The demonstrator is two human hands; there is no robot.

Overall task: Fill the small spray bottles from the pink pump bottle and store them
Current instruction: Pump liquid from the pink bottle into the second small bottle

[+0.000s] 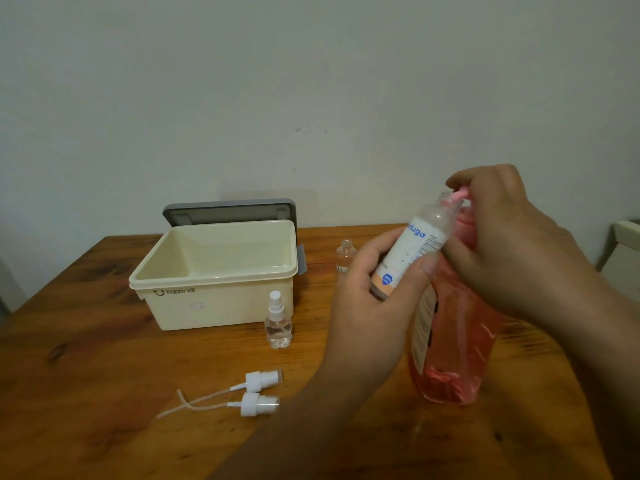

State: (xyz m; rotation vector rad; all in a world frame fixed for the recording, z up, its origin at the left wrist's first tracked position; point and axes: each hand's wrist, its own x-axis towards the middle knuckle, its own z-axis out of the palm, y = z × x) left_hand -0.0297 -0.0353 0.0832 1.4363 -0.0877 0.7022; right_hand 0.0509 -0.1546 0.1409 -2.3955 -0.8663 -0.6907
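Observation:
My left hand (372, 292) grips a small white-labelled spray bottle (412, 245), tilted, its open neck up against the pink pump nozzle (459, 195). My right hand (512, 237) rests over the pump head of the big pink pump bottle (453, 348), which stands on the table. A small clear spray bottle (277, 322) with its white sprayer on stands in front of the box. Another small clear bottle (345, 259) without a top stands further back. Two loose white sprayer heads (258, 393) with dip tubes lie on the table.
A cream storage box (214, 271) stands open at the left, nothing visible inside, with its grey lid (228, 211) propped behind against the wall. All sit on a wooden table (104, 358). A pale piece of furniture (623, 251) is at the right edge.

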